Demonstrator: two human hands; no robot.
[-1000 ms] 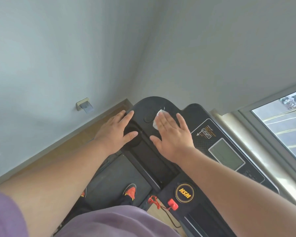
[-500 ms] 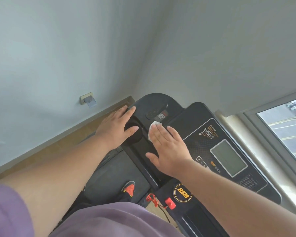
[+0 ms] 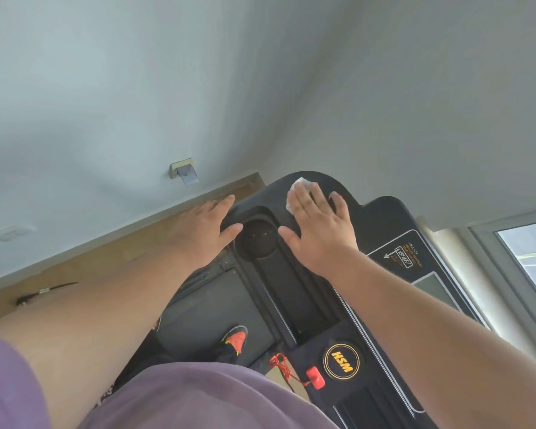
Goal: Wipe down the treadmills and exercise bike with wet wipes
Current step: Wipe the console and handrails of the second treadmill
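Since half a second ago, the wipe [image 3: 298, 184] has slid from beside the cup holder [image 3: 258, 239] up to the far rounded end of the treadmill console [image 3: 381, 224], pressed flat under the right hand [image 3: 317, 226], fingers straight. Left hand [image 3: 203, 227] rests flat and empty on the console's edge. Judging by this, only this console end is underway; the display [image 3: 435, 287], belt [image 3: 211, 308], other machines remain.

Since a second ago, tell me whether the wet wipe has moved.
Yes. The wet wipe under the right hand slid away from the cup holder, toward the console's far edge.
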